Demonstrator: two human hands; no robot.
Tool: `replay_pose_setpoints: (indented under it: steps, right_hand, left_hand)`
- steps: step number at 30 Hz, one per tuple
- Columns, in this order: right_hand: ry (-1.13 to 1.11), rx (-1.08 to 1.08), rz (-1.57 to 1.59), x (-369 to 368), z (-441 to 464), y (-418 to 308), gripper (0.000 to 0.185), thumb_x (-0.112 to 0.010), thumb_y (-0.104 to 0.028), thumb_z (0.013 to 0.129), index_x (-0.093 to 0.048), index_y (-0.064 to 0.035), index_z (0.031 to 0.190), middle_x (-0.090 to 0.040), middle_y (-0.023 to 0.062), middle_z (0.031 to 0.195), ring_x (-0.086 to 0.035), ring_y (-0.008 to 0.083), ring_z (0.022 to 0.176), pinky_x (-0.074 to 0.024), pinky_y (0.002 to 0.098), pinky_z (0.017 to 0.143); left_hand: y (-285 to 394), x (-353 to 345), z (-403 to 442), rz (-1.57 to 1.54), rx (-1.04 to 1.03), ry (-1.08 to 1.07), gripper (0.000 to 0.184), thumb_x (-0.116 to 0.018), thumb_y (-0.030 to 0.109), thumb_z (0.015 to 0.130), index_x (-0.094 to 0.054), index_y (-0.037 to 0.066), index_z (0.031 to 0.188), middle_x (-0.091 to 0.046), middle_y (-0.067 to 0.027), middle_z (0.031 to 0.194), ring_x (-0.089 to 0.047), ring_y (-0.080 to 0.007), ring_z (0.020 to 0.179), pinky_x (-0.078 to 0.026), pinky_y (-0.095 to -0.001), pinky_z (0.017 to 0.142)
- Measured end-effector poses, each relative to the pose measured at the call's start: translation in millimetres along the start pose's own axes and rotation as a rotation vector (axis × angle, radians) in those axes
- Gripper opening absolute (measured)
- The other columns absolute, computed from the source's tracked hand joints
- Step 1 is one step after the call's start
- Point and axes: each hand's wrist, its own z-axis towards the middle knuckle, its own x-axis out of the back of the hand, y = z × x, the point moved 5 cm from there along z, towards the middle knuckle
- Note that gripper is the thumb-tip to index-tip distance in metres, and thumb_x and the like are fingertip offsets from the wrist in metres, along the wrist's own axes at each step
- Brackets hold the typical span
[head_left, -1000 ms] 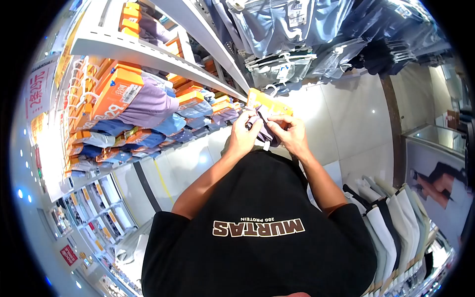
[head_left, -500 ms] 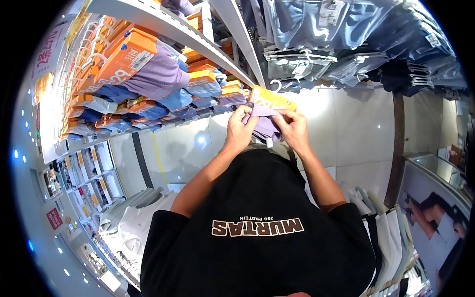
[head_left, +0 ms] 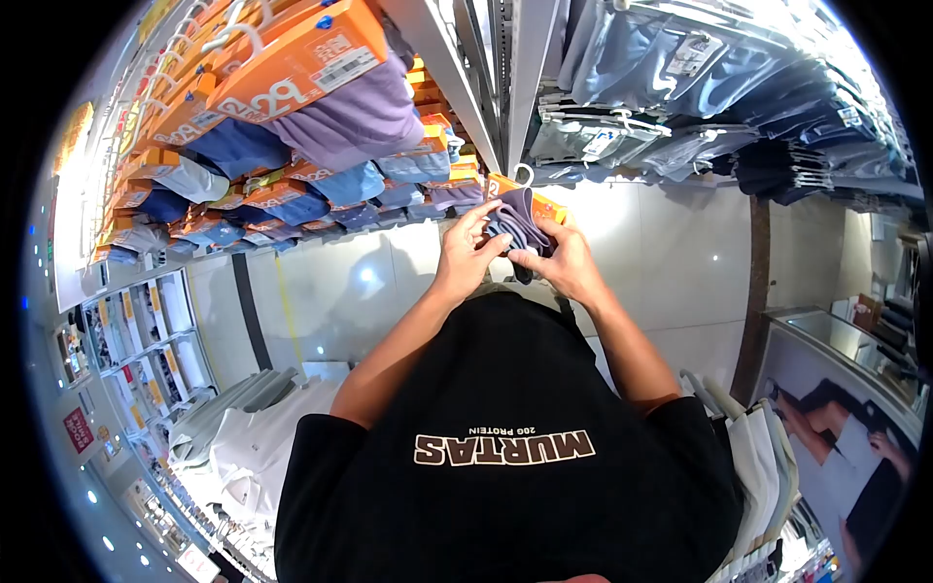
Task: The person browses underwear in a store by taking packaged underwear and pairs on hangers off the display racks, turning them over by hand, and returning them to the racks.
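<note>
Both hands are on a folded purple garment (head_left: 517, 206), probably underwear, that hangs from an orange card (head_left: 550, 207) with a white hook (head_left: 525, 175). My left hand (head_left: 466, 250) grips its left side, with blue-grey folds showing between the fingers. My right hand (head_left: 566, 258) pinches the right side, its thumb toward the middle. The fabric layers are spread apart between the two hands, in front of my black shirt. Part of the card is hidden behind the cloth and my right hand.
Orange-carded garments (head_left: 311, 73) in purple and blue fill the rack at the left. Packaged light-blue garments (head_left: 671, 53) hang at the upper right. White clothing (head_left: 258, 447) hangs at the lower left, pale clothing (head_left: 763, 466) at the lower right. A poster panel (head_left: 846, 428) stands at the right.
The purple garment has been turned and its layers parted, so blue-grey folds now show. My hands have shifted their hold. The view has moved, bringing the left rack closer.
</note>
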Motion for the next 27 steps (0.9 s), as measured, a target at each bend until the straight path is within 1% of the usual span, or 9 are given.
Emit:
replay_pose_setpoints:
  steps: [3, 4, 8, 11, 19, 20, 23, 24, 27]
  right_hand:
    - [0.066, -0.048, -0.033, -8.9, -1.5, -18.5, 0.043, -0.081, -0.023, 0.081, -0.068, 0.0085, 0.107, -0.057, 0.0154, 0.108, -0.06, 0.0191, 0.091, -0.0517, 0.0328, 0.077]
    - [0.132, 0.022, 0.039, -16.4, -0.6, -17.7, 0.033, -0.076, -0.022, 0.085, -0.07, 0.007, 0.099, -0.061, 0.0104, 0.092, -0.058, 0.0139, 0.078, -0.0481, 0.0283, 0.066]
    - [0.143, -0.28, 0.246, -39.8, 2.3, -8.6, 0.027, -0.067, -0.025, 0.093, -0.071, 0.0011, 0.09, -0.057, -0.0033, 0.065, -0.046, 0.0044, 0.058, -0.0354, 0.0221, 0.053]
    - [0.223, -0.295, 0.441, -49.1, 5.8, 8.8, 0.026, -0.065, -0.023, 0.095, -0.07, 0.0018, 0.092, -0.058, -0.004, 0.069, -0.046, 0.0035, 0.059, -0.0355, 0.0221, 0.053]
    - [0.14, -0.224, 0.206, -90.2, -6.5, -43.1, 0.029, -0.076, -0.02, 0.087, -0.069, 0.0052, 0.1, -0.064, 0.001, 0.081, -0.054, 0.0061, 0.069, -0.044, 0.0231, 0.058]
    - [0.187, -0.169, 0.19, -97.3, -7.5, -34.1, 0.027, -0.075, -0.019, 0.086, -0.069, 0.0043, 0.098, -0.064, 0.0004, 0.077, -0.054, 0.0064, 0.064, -0.0438, 0.0234, 0.056]
    - [0.337, -0.355, 0.286, -103.6, -12.8, -27.6, 0.022, -0.074, -0.017, 0.086, -0.069, 0.0029, 0.095, -0.061, -0.0011, 0.07, -0.051, 0.006, 0.057, -0.0417, 0.0244, 0.051]
    - [0.406, -0.273, 0.329, -107.2, -6.2, -29.9, 0.019, -0.072, -0.016, 0.087, -0.07, 0.0015, 0.092, -0.057, -0.0029, 0.063, -0.047, 0.0049, 0.053, -0.0377, 0.0249, 0.047]
    - [0.385, -0.357, 0.233, -106.0, -6.0, -30.7, 0.019, -0.071, -0.018, 0.087, -0.07, 0.0012, 0.089, -0.055, -0.0039, 0.063, -0.045, 0.0038, 0.053, -0.0352, 0.0241, 0.047]
  left_hand:
    - [-6.0, 17.0, 1.2, 0.033, -0.008, -0.001, 0.048, -0.068, -0.003, 0.089, -0.051, -0.005, 0.134, -0.068, -0.0089, 0.104, -0.064, -0.0105, 0.092, -0.052, -0.0239, 0.081]
    - [-5.3, 21.2, 1.3, 0.012, -0.033, 0.02, 0.043, -0.069, -0.001, 0.089, -0.054, -0.005, 0.13, -0.068, -0.0058, 0.097, -0.063, -0.0089, 0.086, -0.051, -0.0229, 0.078]
    - [-10.1, 47.6, 0.8, -0.075, 0.009, -0.007, 0.032, -0.068, 0.003, 0.091, -0.06, -0.004, 0.121, -0.065, -0.0025, 0.092, -0.058, -0.0059, 0.08, -0.048, -0.0206, 0.074]
    - [-1.6, 66.1, -0.1, -0.105, 0.046, 0.032, 0.027, -0.066, 0.005, 0.094, -0.061, -0.002, 0.119, -0.064, -0.0019, 0.091, -0.057, -0.0055, 0.08, -0.047, -0.0196, 0.075]
    - [3.0, 75.4, 6.2, -0.109, -0.057, -0.156, 0.024, -0.063, 0.008, 0.096, -0.061, -0.002, 0.118, -0.064, -0.0006, 0.093, -0.055, -0.004, 0.081, -0.045, -0.02, 0.073]
    - [5.8, 72.4, 4.7, -0.143, -0.031, -0.183, 0.024, -0.062, 0.007, 0.095, -0.061, -0.002, 0.117, -0.061, 0.0028, 0.086, -0.05, -0.0018, 0.075, -0.041, -0.0189, 0.067]
    - [0.1, 90.0, 2.9, -0.135, -0.024, -0.196, 0.023, -0.062, 0.006, 0.095, -0.061, -0.003, 0.116, -0.054, 0.0063, 0.077, -0.044, -0.0002, 0.068, -0.035, -0.0186, 0.061]
    - [4.3, 96.9, 0.4, -0.069, -0.065, -0.177, 0.022, -0.06, 0.002, 0.094, -0.061, -0.003, 0.116, -0.048, 0.0079, 0.072, -0.039, 0.0001, 0.063, -0.031, -0.0191, 0.057]
    - [-1.2, 113.5, -5.8, 0.06, -0.085, -0.143, 0.023, -0.058, -0.001, 0.092, -0.061, -0.001, 0.115, -0.047, 0.0081, 0.07, -0.039, -0.0003, 0.061, -0.03, -0.0198, 0.054]
